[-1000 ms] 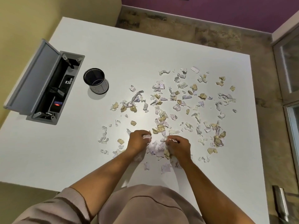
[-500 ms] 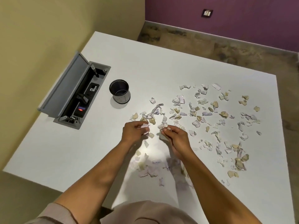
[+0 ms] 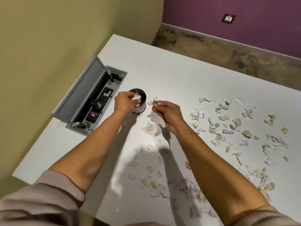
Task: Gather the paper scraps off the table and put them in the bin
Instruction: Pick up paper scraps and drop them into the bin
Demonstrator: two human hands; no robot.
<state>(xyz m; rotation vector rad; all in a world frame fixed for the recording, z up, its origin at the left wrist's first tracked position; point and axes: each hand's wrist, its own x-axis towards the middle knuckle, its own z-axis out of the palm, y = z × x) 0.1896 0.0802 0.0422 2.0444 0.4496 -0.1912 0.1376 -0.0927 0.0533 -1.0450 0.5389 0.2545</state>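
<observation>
Hands [image 3: 124,101] moved (scraps held) to bin [image 3: 141,104].

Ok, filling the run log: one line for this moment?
left hand: scrap over bin | right hand: pinching scrap beside bin | table: many scraps left

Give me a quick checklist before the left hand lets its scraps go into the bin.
1. Left hand over the bin mouth: ok, its fingertips hang above the rim.
2. Left hand grips scraps: ok, a pale scrap sticks out between its fingers.
3. Bin upright on the table: ok.
4. Right hand loaded and waiting: ok, it pinches a crumpled scrap just right of the bin, not over it yet.
5. Room left in the bin: cannot tell, the left hand hides most of the inside.
6. Table done: not ok, many loose scraps lie across it.
</observation>
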